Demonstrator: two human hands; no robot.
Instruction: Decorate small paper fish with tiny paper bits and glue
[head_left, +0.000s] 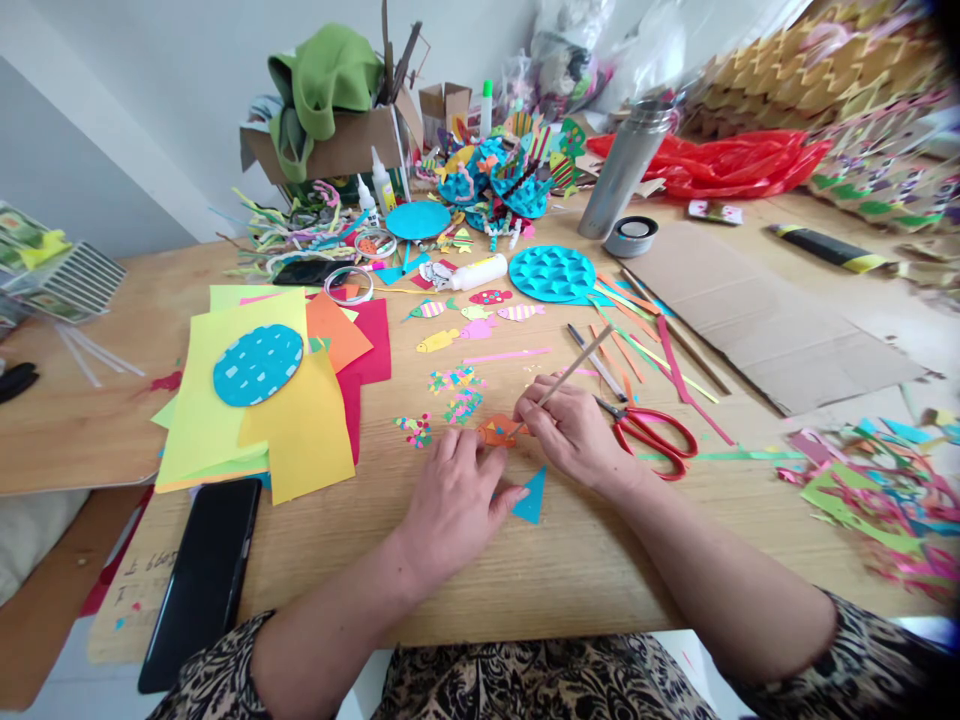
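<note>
An orange paper fish [495,431] lies on the table between my hands. My right hand [562,425] pinches a thin wooden stick [574,368], held slanted, its lower tip at the fish. My left hand [459,492] lies on the table with fingers spread, fingertips at the fish's left end. By its thumb is a blue paper triangle [532,497]. Small piles of coloured paper bits [463,404] lie just beyond my left fingers. Farther back are finished-looking paper fish, among them a yellow one [437,341] and a pink one [478,329].
Red-handled scissors [656,440] lie beside my right wrist. Coloured paper sheets [202,400] and a black phone [202,580] are on the left. Behind stand a steel flask [626,170] and a scalloped blue disc [551,274]. Cardboard [757,310] and paper scraps [877,500] lie right.
</note>
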